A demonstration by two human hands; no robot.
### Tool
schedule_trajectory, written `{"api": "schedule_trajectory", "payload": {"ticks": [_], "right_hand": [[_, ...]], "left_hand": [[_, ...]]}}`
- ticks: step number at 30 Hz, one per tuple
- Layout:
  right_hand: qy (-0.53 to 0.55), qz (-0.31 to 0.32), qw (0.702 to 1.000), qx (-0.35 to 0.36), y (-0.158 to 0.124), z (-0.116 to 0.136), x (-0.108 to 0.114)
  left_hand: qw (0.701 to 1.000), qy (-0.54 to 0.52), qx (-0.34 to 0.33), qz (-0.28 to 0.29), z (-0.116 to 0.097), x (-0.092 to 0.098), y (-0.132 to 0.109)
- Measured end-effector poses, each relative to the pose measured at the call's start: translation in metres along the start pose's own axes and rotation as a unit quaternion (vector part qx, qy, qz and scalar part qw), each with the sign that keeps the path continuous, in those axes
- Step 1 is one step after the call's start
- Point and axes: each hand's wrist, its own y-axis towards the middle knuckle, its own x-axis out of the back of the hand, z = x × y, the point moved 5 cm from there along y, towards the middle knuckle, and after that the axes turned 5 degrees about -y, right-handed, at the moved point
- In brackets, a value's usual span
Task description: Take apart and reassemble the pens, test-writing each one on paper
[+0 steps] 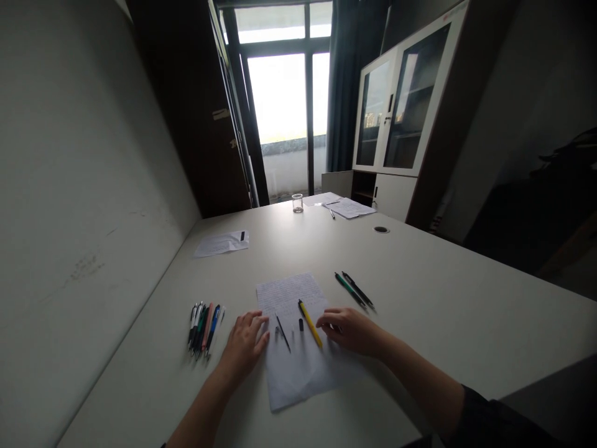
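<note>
My left hand (245, 341) rests at the left edge of a written sheet of paper (291, 379), fingers apart and holding nothing. At the sheet's right edge lies my right hand (347, 330), its fingers loosely bent beside a yellow pen barrel (310, 323); nothing shows in them. Between the hands, a thin dark refill (283, 333) lies slantwise on the paper. A short black grip sleeve (301, 325) sits left of the yellow barrel. Small pieces, among them a dark tip (277, 332), lie near the refill, too small to name surely.
Left of my left hand lies a row of several pens (204, 330). A green pen (349, 290) and a black pen (359, 290) lie beyond my right hand. Farther off are a glass jar (297, 203), papers (349, 208), another sheet (221, 244) and a cable hole (381, 229).
</note>
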Motion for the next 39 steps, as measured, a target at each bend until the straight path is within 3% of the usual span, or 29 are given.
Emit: {"api": "schedule_trajectory", "payload": {"ticks": [20, 39], "right_hand": [[0.01, 0.027, 0.999, -0.04, 0.002, -0.001, -0.002], [0.004, 0.056, 0.998, -0.023, 0.002, -0.001, -0.011]], "left_hand": [[1.0, 0.011, 0.014, 0.011, 0.0, -0.001, -0.001], [1.0, 0.016, 0.003, 0.007, 0.0, -0.001, -0.002]]}}
